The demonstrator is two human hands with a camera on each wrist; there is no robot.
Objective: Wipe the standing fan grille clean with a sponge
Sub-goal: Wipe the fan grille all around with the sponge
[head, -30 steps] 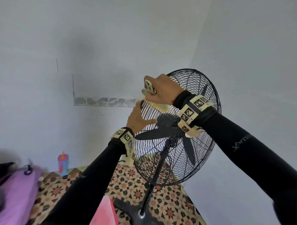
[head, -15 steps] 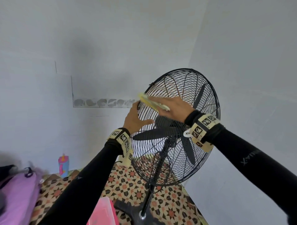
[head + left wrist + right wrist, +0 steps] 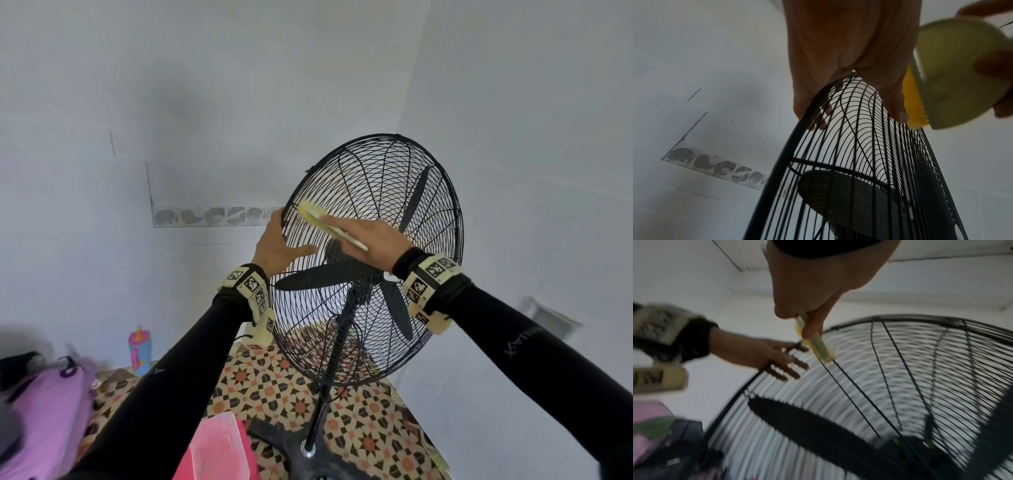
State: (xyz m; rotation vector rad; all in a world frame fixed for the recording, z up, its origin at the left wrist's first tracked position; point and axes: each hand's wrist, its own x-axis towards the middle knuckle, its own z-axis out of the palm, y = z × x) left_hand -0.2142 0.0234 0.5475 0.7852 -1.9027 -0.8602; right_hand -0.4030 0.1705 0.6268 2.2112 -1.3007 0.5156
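1. The right hand (image 3: 371, 241) has come down from the rim — its fingers are clamped on the sponge (image 3: 325, 226), now flat on the grille (image 3: 383, 192) at centre frame.
2. The left hand (image 3: 277, 245) still grips the rim, fingers hooked through the wires.
3. I judge the wiping is mid-stroke — much grille remains.

Two pale grey walls (image 3: 239, 85) are seen meeting at a corner. A strip of grey patches (image 3: 212, 216) is set into the left wall. The floor (image 3: 274, 383) is covered in star-patterned tile, cream, orange and black. A pink-and-blue bottle (image 3: 139, 349) is stood by the wall, purple fabric (image 3: 44, 418) lies at left, and a pink tub (image 3: 219, 452) is placed nearest. Everything is evenly, softly lit.
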